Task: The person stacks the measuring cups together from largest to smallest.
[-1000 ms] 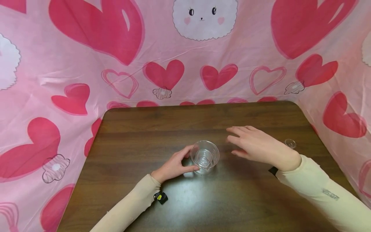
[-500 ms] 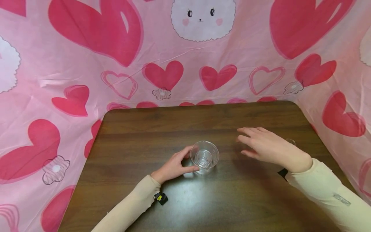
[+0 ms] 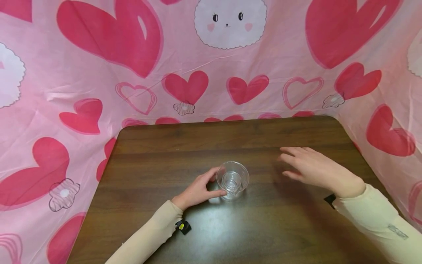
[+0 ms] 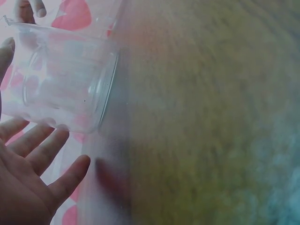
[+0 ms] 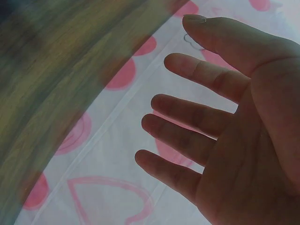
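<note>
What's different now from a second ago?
The right hand moved right, away from the big clear round beaker. The small clear round cup on the right no longer shows, apparently hidden behind that arm. Nothing was grabbed or let go. The left hand still holds the beaker in place, a smaller clear vessel inside.

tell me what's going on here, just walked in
A person is working bare-handed at a wooden table. Their left hand holds the side of a clear beaker between thumb and fingers, and the beaker stands upright on the table with what looks like a smaller clear vessel inside it. The right hand is empty, raised over the table to the right of the beaker and not touching it.
</note>
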`<state>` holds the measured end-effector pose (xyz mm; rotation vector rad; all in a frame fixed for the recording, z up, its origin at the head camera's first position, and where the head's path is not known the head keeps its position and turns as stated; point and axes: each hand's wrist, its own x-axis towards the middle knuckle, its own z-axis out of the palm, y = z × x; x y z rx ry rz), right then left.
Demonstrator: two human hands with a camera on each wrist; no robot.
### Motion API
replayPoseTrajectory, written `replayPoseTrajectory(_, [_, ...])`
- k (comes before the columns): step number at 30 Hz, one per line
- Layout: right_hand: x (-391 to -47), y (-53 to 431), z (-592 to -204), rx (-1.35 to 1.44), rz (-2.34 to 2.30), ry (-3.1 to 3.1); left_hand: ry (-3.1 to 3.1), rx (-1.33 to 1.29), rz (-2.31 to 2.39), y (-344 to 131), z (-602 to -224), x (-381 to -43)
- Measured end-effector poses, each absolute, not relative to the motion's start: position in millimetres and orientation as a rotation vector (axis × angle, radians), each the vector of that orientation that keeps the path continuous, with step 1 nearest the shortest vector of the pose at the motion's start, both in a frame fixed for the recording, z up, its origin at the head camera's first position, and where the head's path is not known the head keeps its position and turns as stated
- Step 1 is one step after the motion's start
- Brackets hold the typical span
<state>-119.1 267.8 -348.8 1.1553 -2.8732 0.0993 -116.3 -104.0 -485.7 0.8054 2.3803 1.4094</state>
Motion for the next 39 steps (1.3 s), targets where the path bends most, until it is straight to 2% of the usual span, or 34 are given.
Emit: replayPoseTrajectory(39, [-123,338,-366,0.921,0.116,-3.015,2.381,0.792,1.395,-105,-488,-116])
